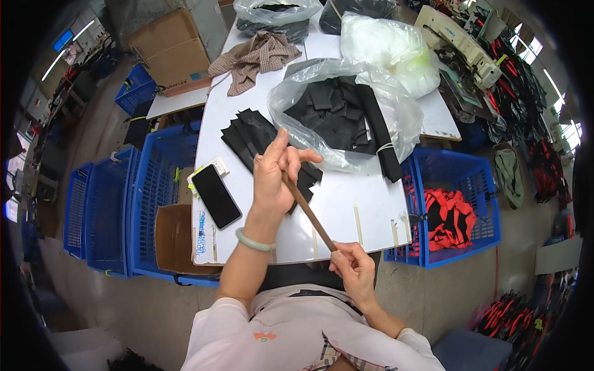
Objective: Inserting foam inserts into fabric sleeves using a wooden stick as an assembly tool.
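A narrow brown strip runs straight and slanting between my two hands over the front of the white table. My left hand has the strip's upper end against its palm, with some fingers curled over it and the thumb raised. Below and to the right, my right hand pinches the lower end near the table's front edge. A fanned stack of black fabric strips lies behind my left hand, partly hidden by it. An open clear plastic bag beyond holds black fabric pieces.
A black phone lies left of my left hand. A tied black roll leans across the bag. Checked cloth and a white bag sit farther back. Blue crates flank the table; the right crate contains red-and-black fabric.
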Action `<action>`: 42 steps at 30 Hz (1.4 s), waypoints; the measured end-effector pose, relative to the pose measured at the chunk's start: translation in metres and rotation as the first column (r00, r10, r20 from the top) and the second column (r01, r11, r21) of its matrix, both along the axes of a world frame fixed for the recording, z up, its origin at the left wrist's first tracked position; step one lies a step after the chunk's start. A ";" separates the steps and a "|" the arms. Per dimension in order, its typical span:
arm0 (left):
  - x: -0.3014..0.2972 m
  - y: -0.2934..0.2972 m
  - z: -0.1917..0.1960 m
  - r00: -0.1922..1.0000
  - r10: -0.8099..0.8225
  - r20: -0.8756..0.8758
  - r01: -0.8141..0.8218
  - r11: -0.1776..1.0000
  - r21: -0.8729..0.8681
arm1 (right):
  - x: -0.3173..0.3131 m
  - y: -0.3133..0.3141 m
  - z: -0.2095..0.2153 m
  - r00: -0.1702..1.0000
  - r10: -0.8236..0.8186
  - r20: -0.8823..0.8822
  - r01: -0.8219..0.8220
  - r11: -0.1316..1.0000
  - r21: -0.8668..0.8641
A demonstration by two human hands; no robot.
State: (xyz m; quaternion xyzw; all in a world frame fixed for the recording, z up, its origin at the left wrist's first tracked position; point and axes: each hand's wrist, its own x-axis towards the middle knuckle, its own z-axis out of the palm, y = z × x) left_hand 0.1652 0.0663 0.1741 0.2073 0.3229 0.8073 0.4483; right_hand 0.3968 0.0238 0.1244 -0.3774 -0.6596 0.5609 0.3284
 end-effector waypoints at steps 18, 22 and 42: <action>-0.003 -0.024 -0.001 0.999 -0.012 -0.038 0.014 0.998 0.062 | -0.024 -0.013 -0.006 0.861 -0.011 -0.508 -0.416 0.560 -0.716; -0.013 -0.041 0.032 0.984 -0.172 -0.037 0.175 0.979 0.103 | 0.001 0.011 0.022 0.962 0.162 -0.219 -0.237 0.895 -0.379; 0.029 -0.026 0.030 0.948 -0.305 -0.087 0.315 0.939 0.141 | -0.030 0.020 0.037 0.952 0.144 -0.269 -0.184 0.974 -0.133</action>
